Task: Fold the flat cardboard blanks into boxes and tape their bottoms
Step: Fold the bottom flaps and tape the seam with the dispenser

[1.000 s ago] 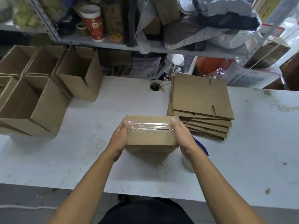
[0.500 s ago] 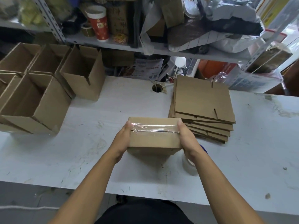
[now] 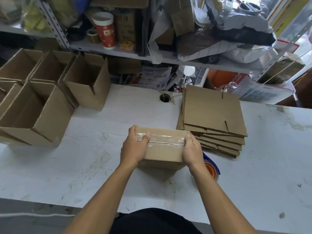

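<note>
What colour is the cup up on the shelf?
Red with a white rim and base: the cup on the shelf, head view.

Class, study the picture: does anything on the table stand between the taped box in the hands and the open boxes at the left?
Nothing visible does. Between the taped box and the open boxes lies only bare white table.

Blanks [image 3: 212, 114] right of box [image 3: 163, 149]; tape [image 3: 211, 169] beside.

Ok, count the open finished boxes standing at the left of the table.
4 plainly: one nearest the table's middle, one in front of it at the left, and two in the back row. Flaps at the left edge suggest more, cut off.
</note>
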